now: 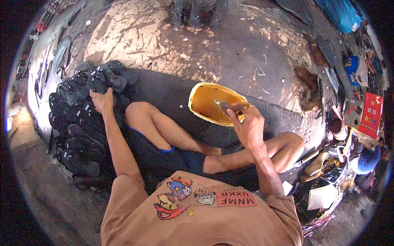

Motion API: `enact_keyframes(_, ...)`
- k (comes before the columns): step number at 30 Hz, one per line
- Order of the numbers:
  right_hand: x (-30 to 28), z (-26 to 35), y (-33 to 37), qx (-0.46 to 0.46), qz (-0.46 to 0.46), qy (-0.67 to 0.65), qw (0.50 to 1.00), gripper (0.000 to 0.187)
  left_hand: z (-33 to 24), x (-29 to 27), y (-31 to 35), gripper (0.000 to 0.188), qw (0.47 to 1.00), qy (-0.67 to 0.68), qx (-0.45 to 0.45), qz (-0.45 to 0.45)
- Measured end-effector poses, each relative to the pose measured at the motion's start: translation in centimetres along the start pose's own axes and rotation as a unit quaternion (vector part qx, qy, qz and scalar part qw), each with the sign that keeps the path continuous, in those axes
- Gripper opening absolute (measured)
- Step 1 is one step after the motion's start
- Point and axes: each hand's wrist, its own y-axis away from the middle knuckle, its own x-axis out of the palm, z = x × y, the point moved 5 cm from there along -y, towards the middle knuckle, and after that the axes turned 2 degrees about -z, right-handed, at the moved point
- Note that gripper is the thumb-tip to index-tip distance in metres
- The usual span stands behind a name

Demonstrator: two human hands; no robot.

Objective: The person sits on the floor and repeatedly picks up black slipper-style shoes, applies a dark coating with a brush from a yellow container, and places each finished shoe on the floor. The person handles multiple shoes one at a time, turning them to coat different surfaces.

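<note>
On the left, several black sandals (84, 141) lie in a heap beside my knee. My left hand (102, 100) reaches to the heap's far side, its thumb and fingers closed on the near end of one black sandal (97, 78). In front of my legs is a cut-open yellow plastic container (196, 93) with an amber coating inside. My right hand (250, 127) grips a brush (230, 107) by its brown handle at the container's right side. The brush's pale, metallic-looking end points left over the inside; whether it touches the container I cannot tell.
A dark mat (156, 86) lies under the container. More black footwear (195, 14) stands at the far edge. On the right are a red box (371, 117), a blue-and-yellow box (353, 69), a white sheet (322, 197) and scraps. My crossed legs (164, 127) take up the near middle.
</note>
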Motion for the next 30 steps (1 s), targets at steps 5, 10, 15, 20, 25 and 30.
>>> enact_keyframes(5, -1.1, -1.2, 1.5, 0.106, -0.085, -0.101, 0.986, 0.018, -0.1, -5.0, 2.6, 0.094, 0.970, 0.209, 0.022, -0.122)
enact_keyframes(10, -6.3, -4.1, 2.5, 0.203, -0.160, -0.139, 0.956, 0.028, -3.2, -12.6, 13.5, 0.077, 0.936, 0.278, 0.183, 0.114)
enact_keyframes(15, -5.2, -5.3, 3.4, 0.244, -0.122, -0.126, 0.954, 0.034, -3.2, -17.0, 25.1, 0.090, 0.920, 0.188, 0.320, 0.125)
enact_keyframes(20, -3.2, -5.9, 5.5, 0.210, 0.131, -0.132, 0.960, 0.035, -0.9, -16.0, 28.2, 0.070, 0.882, 0.099, 0.433, 0.159)
enact_keyframes(25, -8.1, -2.3, 2.0, 0.296, -0.088, -0.701, 0.643, 0.031, -1.7, -14.8, 28.4, 0.045, 0.887, 0.000, 0.439, 0.143)
enact_keyframes(30, -8.6, -2.4, 0.1, 0.264, -0.072, -0.748, 0.604, 0.033, -7.4, -14.1, 29.9, 0.064, 0.681, 0.531, 0.018, 0.504)
